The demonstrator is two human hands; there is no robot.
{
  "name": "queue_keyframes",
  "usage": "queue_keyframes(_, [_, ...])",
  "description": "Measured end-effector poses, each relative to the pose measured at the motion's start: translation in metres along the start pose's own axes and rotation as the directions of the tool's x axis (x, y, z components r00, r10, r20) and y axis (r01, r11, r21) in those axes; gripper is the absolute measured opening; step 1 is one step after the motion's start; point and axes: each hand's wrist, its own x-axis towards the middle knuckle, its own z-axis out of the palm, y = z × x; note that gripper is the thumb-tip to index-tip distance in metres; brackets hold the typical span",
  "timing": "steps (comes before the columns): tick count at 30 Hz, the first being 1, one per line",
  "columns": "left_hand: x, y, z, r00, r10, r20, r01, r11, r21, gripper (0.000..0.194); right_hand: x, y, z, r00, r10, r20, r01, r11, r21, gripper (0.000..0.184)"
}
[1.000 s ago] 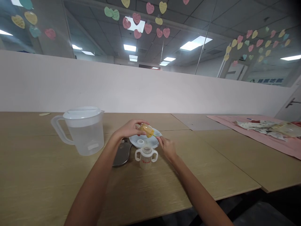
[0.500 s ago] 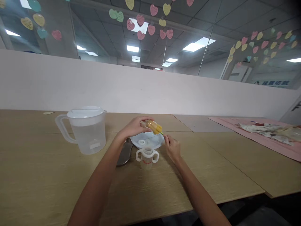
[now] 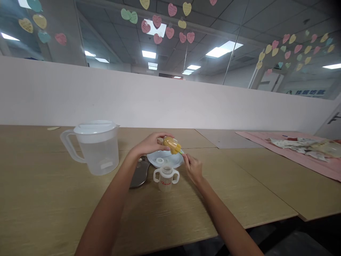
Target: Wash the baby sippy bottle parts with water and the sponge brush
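Note:
My left hand (image 3: 151, 144) is closed round a clear, amber-tinted bottle (image 3: 168, 141), tilted with its mouth down to the right. A yellow sponge brush (image 3: 176, 148) shows at the bottle's mouth; how far it reaches inside is hard to make out. The brush's thin green handle is pinched in my right hand (image 3: 193, 166). Below the hands stands a small open cup (image 3: 166, 180) with two white handles and red lettering. Behind the cup, a pale plate (image 3: 174, 161) bears a white ring-shaped cap (image 3: 160, 161).
A lidded translucent pitcher (image 3: 99, 153) stands to the left. By my left forearm lies a dark metal tray (image 3: 140, 172), partly hidden. Farther right, a pink cloth (image 3: 255, 142) carries plastic packets (image 3: 306, 146). A white wall (image 3: 160, 103) runs behind the table.
The view has shifted slightly. The bottle and brush have turned a little in my hands, and less of the yellow sponge shows beyond the bottle. Both hands keep their hold.

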Motion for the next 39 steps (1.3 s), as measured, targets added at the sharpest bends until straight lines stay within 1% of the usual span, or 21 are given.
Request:
queue_keyframes(2, [0.000,0.000,0.000,0.999,0.017,-0.040,-0.015,0.999,0.043,0.047,0.001,0.002,0.001,1.000,0.003,0.027,-0.002,1.000,-0.019,0.057])
queue_keyframes(4, [0.001,0.000,0.001,0.998,0.033,-0.049,-0.029,0.997,0.072,0.046,0.002,0.005,0.001,0.998,0.023,0.064,-0.021,0.999,-0.032,0.057])
queue_keyframes(7, [0.001,0.001,0.001,0.999,0.039,-0.008,-0.038,0.996,0.085,0.045,0.003,0.006,-0.001,0.995,0.057,0.086,-0.055,0.998,-0.020,0.057])
queue_keyframes(9, [0.001,0.001,0.001,0.999,0.039,0.004,-0.039,0.996,0.080,0.046,0.001,0.002,-0.001,0.996,0.064,0.068,-0.065,0.998,0.007,0.058])
queue_keyframes(12, [0.001,0.000,0.001,1.000,0.031,-0.002,-0.031,0.997,0.076,0.048,-0.001,-0.002,0.000,0.999,0.038,0.037,-0.040,0.998,0.049,0.059])
queue_keyframes(15, [0.000,0.000,0.001,1.000,0.019,-0.011,-0.017,0.994,0.104,0.049,-0.003,0.000,0.003,0.999,-0.011,0.045,0.009,0.998,0.061,0.058])
queue_keyframes(18, [0.000,0.001,0.002,0.999,0.024,0.026,-0.027,0.992,0.125,0.049,-0.003,0.008,0.005,0.997,-0.047,0.060,0.044,0.998,0.051,0.058])
queue_keyframes(21, [0.000,-0.001,0.002,0.996,0.021,0.089,-0.036,0.986,0.165,0.048,-0.001,0.013,0.005,0.995,-0.038,0.090,0.035,0.999,0.026,0.059])
queue_keyframes(25, [-0.001,-0.004,-0.002,0.996,-0.009,0.093,-0.011,0.979,0.205,0.049,-0.002,0.010,0.004,0.990,-0.008,0.142,0.005,1.000,0.018,0.059])
queue_keyframes(29, [-0.003,-0.006,-0.007,0.999,-0.033,0.037,0.024,0.977,0.213,0.049,-0.007,0.001,0.007,0.989,-0.038,0.143,0.032,0.998,0.045,0.060])
queue_keyframes(31, [-0.005,-0.005,-0.009,1.000,-0.026,0.006,0.024,0.978,0.205,0.048,-0.007,-0.003,0.009,0.988,-0.024,0.154,0.018,0.999,0.039,0.060])
queue_keyframes(33, [-0.005,-0.003,-0.009,0.999,-0.030,0.023,0.026,0.986,0.164,0.049,-0.006,-0.004,0.010,0.986,0.011,0.167,-0.014,1.000,0.019,0.062])
queue_keyframes(35, [-0.006,-0.001,-0.008,0.996,-0.050,0.071,0.041,0.992,0.116,0.050,-0.005,-0.003,0.009,0.985,0.035,0.170,-0.036,0.999,0.006,0.062])
queue_keyframes(37, [-0.007,0.002,-0.007,0.991,-0.086,0.105,0.077,0.993,0.086,0.051,-0.004,-0.001,0.007,0.988,0.037,0.152,-0.039,0.999,0.013,0.061])
queue_keyframes(39, [-0.008,0.004,-0.006,0.986,-0.127,0.110,0.119,0.990,0.075,0.052,-0.004,-0.001,0.004,0.994,0.017,0.111,-0.021,0.999,0.037,0.060])
